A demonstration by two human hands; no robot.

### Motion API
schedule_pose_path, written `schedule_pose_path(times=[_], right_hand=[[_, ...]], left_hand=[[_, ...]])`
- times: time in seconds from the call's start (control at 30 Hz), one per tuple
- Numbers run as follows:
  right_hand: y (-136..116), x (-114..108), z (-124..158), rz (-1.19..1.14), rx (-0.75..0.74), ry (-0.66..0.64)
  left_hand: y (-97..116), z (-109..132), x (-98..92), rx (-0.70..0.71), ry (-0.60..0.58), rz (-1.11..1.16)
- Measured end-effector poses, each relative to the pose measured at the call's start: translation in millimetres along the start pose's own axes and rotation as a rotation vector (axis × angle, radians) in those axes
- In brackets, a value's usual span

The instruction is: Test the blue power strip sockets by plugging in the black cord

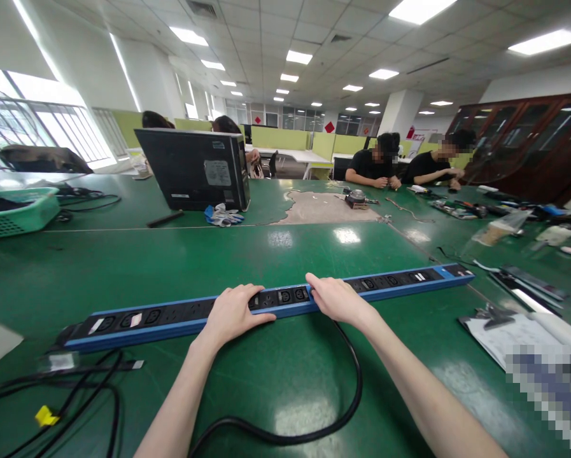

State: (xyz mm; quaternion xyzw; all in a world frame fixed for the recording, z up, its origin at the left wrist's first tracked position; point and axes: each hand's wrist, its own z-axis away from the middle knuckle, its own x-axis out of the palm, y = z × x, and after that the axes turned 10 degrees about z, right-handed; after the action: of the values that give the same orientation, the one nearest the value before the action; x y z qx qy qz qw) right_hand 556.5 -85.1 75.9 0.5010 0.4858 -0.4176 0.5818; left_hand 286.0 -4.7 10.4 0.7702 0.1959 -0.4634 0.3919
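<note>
A long blue and black power strip [285, 299] with several sockets lies across the green table, its right end farther from me. My left hand [235, 312] is closed over its middle, the thumb along the near blue side and the fingers over the top. To the right, my right hand [335, 296] grips the strip too, thumb at its far edge; the other fingertips are partly hidden. A thick black cable [356, 381] curves from below my right hand towards me. White labels mark the strip near both ends.
Black cables [116, 407] with a yellow tag lie at left. A clipboard [500, 324] with papers is at right. Farther back stand a computer case [194, 168], gloves [224, 215] and a green basket [22, 213]. Two people in black sit across the table, among scattered tools.
</note>
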Motion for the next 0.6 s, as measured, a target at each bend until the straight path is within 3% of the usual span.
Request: schedule_pose_path(times=[0.13, 0.37, 0.5, 0.6], right_hand=[[-3.0, -1.0, 3.0, 0.011, 0.006, -0.005], [-22.2, 4.8, 12.5, 0.082, 0.158, 0.048], [-10.2, 0.9, 10.0, 0.025, 0.087, 0.017], [2.0, -2.6, 8.7, -0.008, 0.032, 0.0]], left_hand=[[0.1, -0.3, 1.5, 0.008, 0.001, -0.015], [-0.8, -0.4, -0.6, 0.012, -0.015, -0.015], [4.7, 0.8, -0.8, -0.001, -0.017, -0.018], [21.6, -1.3, 4.3, 0.062, 0.013, 0.01]])
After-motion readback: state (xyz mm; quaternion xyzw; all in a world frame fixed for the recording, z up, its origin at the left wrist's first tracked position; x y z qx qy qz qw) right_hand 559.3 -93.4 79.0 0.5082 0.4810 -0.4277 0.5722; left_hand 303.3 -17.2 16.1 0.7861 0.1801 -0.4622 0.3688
